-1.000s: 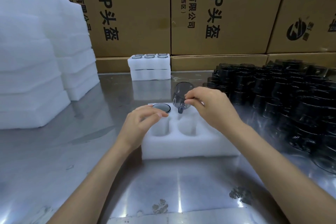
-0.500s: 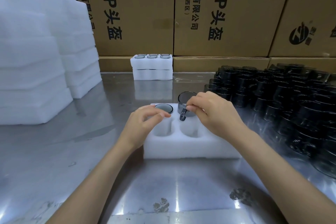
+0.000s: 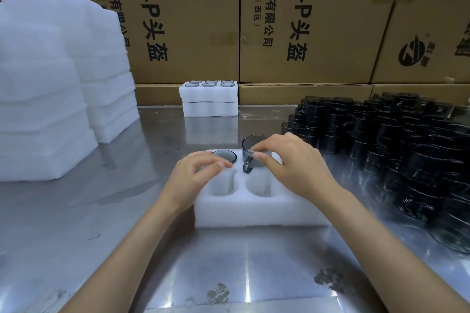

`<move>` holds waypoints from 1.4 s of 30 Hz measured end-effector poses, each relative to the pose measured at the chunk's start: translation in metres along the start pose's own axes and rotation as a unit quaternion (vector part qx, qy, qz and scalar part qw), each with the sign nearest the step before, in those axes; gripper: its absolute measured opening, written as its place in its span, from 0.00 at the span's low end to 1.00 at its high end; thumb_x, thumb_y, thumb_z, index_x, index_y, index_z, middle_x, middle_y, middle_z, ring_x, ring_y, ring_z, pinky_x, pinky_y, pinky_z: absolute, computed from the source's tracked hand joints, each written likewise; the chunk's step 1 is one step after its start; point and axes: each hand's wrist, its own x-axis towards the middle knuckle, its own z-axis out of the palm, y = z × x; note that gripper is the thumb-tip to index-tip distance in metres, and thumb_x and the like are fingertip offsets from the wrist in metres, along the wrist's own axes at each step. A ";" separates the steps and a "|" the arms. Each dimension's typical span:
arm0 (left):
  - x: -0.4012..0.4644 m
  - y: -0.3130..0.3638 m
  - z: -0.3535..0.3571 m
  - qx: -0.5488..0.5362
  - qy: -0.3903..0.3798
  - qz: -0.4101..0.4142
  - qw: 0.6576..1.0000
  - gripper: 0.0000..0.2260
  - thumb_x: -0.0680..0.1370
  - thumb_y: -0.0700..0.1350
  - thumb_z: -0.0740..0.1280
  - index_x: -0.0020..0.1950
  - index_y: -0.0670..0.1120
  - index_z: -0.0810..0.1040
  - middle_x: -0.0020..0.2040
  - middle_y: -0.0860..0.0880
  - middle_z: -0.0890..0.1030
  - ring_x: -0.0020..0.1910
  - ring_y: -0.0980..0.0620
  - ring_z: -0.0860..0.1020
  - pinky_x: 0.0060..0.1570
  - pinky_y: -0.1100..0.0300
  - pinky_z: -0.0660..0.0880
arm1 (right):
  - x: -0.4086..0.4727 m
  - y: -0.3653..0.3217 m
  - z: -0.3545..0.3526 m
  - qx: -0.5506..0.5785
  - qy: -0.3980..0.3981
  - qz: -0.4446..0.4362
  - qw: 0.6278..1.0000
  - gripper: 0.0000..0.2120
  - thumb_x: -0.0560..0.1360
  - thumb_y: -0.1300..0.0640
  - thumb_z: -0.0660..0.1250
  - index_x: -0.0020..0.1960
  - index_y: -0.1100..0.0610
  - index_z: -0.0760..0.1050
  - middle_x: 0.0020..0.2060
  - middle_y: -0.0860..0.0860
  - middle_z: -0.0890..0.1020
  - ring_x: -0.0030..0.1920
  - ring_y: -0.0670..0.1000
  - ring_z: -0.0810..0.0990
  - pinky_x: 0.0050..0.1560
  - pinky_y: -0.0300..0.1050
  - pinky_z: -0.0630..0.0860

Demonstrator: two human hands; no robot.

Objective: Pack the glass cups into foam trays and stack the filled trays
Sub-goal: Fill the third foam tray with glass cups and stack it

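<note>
From the head view, the right hand (image 3: 292,168) pinches the rim of a smoky glass cup (image 3: 254,151) with thumb and fingertips, and the cup stands part-way into the far middle pocket of the foam tray (image 3: 254,213), most of its wall above the foam and its handle pointing back toward the person. Just left of it, the left hand (image 3: 195,175) hovers with loosely curled fingers, gripping nothing, fingertips at the near edge of a seated cup (image 3: 224,156) already sunk flush in the far left pocket. Whether those fingertips touch that rim, the view does not settle.

Two empty pockets gape under and between the hands, so this tray looks barely begun.

Far to the right of the right hand sits the heap of loose cups (image 3: 394,145), crowded together on the steel table (image 3: 127,223). Beyond both hands, against the cartons (image 3: 305,20), a filled stack (image 3: 210,98) of two trays waits. Far left of the left hand rise the spare foam trays (image 3: 50,84).

The risk here: the handle looks to sit off whatever slot the foam allows, and pressing down could jam the cup crooked or tear the foam. A rim pinch is thin too; a slip could knock glass against the seated neighbour.
</note>
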 end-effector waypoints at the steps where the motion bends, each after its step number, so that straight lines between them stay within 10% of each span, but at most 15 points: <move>1: 0.001 0.001 -0.001 -0.009 0.002 0.001 1.000 0.10 0.71 0.52 0.62 0.44 0.56 0.83 0.49 0.57 0.84 0.59 0.61 0.75 0.63 0.56 0.69 | -0.001 0.000 -0.002 0.016 0.016 0.005 1.000 0.11 0.79 0.46 0.58 0.56 0.43 0.77 0.50 0.37 0.79 0.47 0.43 0.68 0.42 0.42 0.69; 6: 0.013 0.010 -0.004 0.031 -0.024 0.014 0.999 0.16 0.73 0.55 0.60 0.59 0.58 0.79 0.61 0.62 0.78 0.63 0.66 0.71 0.62 0.61 0.67 | 0.000 0.002 -0.004 0.038 -0.020 0.022 0.999 0.20 0.81 0.51 0.53 0.72 0.43 0.64 0.70 0.33 0.64 0.66 0.39 0.59 0.58 0.38 0.63; 11: 0.024 0.023 0.005 0.144 -0.158 0.045 0.976 0.25 0.76 0.56 0.51 0.73 0.61 0.58 0.74 0.66 0.56 0.73 0.70 0.48 0.72 0.64 0.45 | 0.002 0.004 0.002 0.037 -0.117 0.015 0.992 0.24 0.82 0.53 0.49 0.77 0.47 0.49 0.76 0.37 0.48 0.73 0.36 0.44 0.59 0.21 0.42; 20: 0.025 0.033 0.013 0.298 -0.262 0.027 0.917 0.31 0.72 0.55 0.45 0.77 0.55 0.54 0.77 0.60 0.50 0.75 0.62 0.45 0.72 0.59 0.41 | 0.004 0.006 0.007 0.013 -0.247 0.062 0.967 0.24 0.81 0.52 0.46 0.77 0.49 0.52 0.76 0.41 0.51 0.75 0.39 0.47 0.74 0.40 0.47; 28: 0.027 0.025 0.016 0.325 -0.257 0.035 0.909 0.26 0.78 0.56 0.46 0.77 0.56 0.52 0.77 0.61 0.50 0.75 0.63 0.46 0.69 0.63 0.40 | 0.005 0.008 0.009 0.018 -0.268 0.071 0.961 0.25 0.81 0.50 0.46 0.77 0.48 0.50 0.76 0.40 0.49 0.75 0.39 0.46 0.71 0.38 0.46; 37: 0.018 0.004 0.009 -0.098 0.009 -0.035 0.995 0.13 0.74 0.56 0.59 0.56 0.64 0.77 0.60 0.67 0.76 0.61 0.71 0.70 0.53 0.79 0.65 | 0.004 0.017 -0.003 0.098 -0.013 0.123 0.987 0.21 0.81 0.49 0.53 0.73 0.51 0.65 0.72 0.44 0.67 0.72 0.44 0.62 0.68 0.41 0.58; 42: 0.018 -0.010 0.011 -0.246 0.076 -0.102 0.961 0.15 0.69 0.53 0.65 0.55 0.59 0.80 0.64 0.49 0.77 0.66 0.49 0.72 0.70 0.46 0.63 | 0.003 0.062 -0.010 0.130 0.139 0.236 0.953 0.19 0.80 0.53 0.56 0.70 0.52 0.69 0.68 0.46 0.71 0.59 0.45 0.73 0.59 0.46 0.69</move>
